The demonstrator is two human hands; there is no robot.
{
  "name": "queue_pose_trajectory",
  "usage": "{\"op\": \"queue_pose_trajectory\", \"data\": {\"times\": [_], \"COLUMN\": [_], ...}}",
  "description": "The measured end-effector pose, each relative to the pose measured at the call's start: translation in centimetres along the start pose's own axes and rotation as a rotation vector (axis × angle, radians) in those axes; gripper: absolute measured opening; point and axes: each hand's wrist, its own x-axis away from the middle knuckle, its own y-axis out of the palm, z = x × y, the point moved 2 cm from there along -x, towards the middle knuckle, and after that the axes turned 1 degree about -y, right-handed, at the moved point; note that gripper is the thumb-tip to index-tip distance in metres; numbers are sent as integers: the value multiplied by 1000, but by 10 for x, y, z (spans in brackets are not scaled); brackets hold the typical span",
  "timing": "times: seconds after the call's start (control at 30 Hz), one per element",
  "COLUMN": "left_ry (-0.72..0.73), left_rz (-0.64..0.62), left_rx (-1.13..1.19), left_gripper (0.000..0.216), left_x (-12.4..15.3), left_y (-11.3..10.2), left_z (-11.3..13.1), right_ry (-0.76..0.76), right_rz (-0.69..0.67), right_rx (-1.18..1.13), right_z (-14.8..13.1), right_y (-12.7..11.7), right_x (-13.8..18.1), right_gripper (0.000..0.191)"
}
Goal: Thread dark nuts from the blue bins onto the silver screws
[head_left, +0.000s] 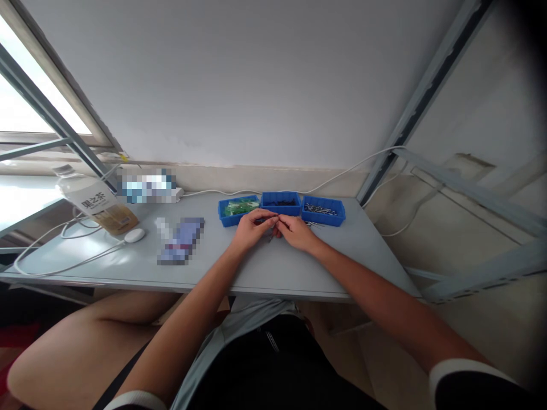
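My left hand and my right hand meet over the grey table, just in front of three small blue trays. Both hands have their fingers pinched together around a small dark part held between them; it is too small to name. The left tray holds green pieces, the middle tray dark pieces, and the right tray small metal pieces.
A tilted drink bottle lies at the table's left, beside a white mouse-like object and white cables. A blurred flat item lies left of my hands. Metal frame bars rise on the right.
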Motion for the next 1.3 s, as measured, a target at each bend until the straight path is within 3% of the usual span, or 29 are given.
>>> {"op": "queue_pose_trajectory", "data": {"times": [0.17, 0.57, 0.9, 1.3], "left_ry": [-25, -94, -96, -117], "left_rz": [3, -26, -10, -25], "left_rx": [55, 7, 77, 19], "left_gripper": [29, 36, 33, 30], "left_x": [-1, -1, -1, 0], "left_y": [-2, -2, -2, -2], "left_z": [-1, 1, -5, 2], "right_ry": [43, 34, 44, 46], "right_rz": [6, -40, -31, -45], "right_rx": [-1, -28, -16, -70], "right_z": [2, -2, 0, -2], "right_y": [0, 0, 2, 1], "right_x": [1, -1, 0, 0], "right_gripper": [18, 37, 25, 44]}}
